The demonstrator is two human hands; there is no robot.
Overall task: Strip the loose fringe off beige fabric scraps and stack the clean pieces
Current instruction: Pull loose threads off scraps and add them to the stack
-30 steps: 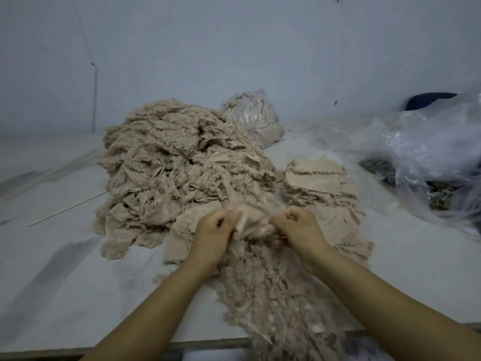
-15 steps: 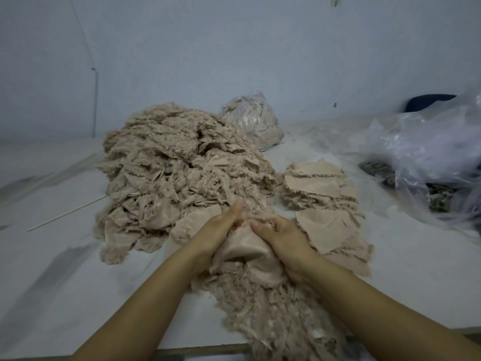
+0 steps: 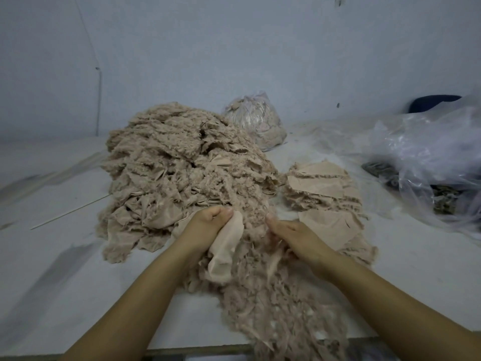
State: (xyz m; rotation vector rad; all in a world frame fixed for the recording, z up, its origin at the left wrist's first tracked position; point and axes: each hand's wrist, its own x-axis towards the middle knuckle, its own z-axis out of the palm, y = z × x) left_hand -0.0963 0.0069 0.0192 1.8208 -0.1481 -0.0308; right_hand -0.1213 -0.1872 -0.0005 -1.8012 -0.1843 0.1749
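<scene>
A large heap of frayed beige scraps [image 3: 179, 168] fills the middle of the white table [image 3: 52, 269]. My left hand [image 3: 208, 225] grips a smooth beige scrap [image 3: 226, 246] that hangs down from its fingers. My right hand [image 3: 291, 238] is a little to the right, its fingers curled into loose fringe [image 3: 273, 259] pulled from that scrap. Below both hands lies a mound of stripped fringe [image 3: 276, 303] reaching the table's front edge. A stack of clean pieces [image 3: 322, 188] sits to the right of the heap, with flat pieces [image 3: 330, 227] in front of it.
A clear bag stuffed with beige material [image 3: 255, 118] stands behind the heap. Crumpled clear plastic [image 3: 437, 157] with dark scraps [image 3: 380, 170] covers the right side, with a dark blue object [image 3: 432, 102] behind it. A thin stick [image 3: 70, 212] lies at the left.
My hands, first pinching the scrap's fringed edge together, dropped low with the scrap bunched between them. Now they have drawn apart, the scrap in my left, fringe in my right.
</scene>
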